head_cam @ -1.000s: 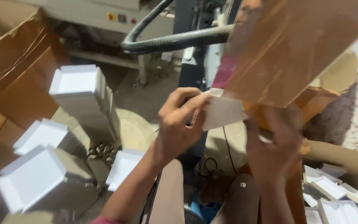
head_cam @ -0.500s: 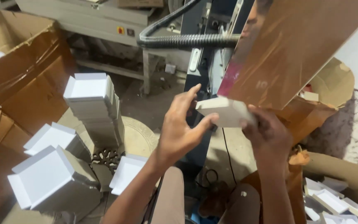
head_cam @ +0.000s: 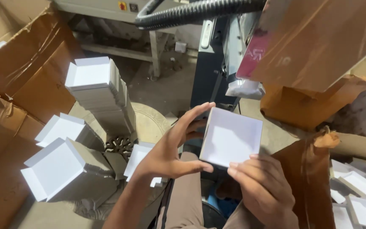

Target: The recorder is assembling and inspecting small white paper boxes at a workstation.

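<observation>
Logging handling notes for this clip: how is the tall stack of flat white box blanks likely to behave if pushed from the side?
The stack of white blanks stands tall on a narrow footprint, so it probably tips or shears. Its loose thin sheets look smooth and would likely slide apart.

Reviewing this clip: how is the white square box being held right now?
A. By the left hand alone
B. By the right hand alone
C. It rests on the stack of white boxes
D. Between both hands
D: the left hand wraps the left edge of the white square box, while the right hand has fingertips on its lower edge.
</observation>
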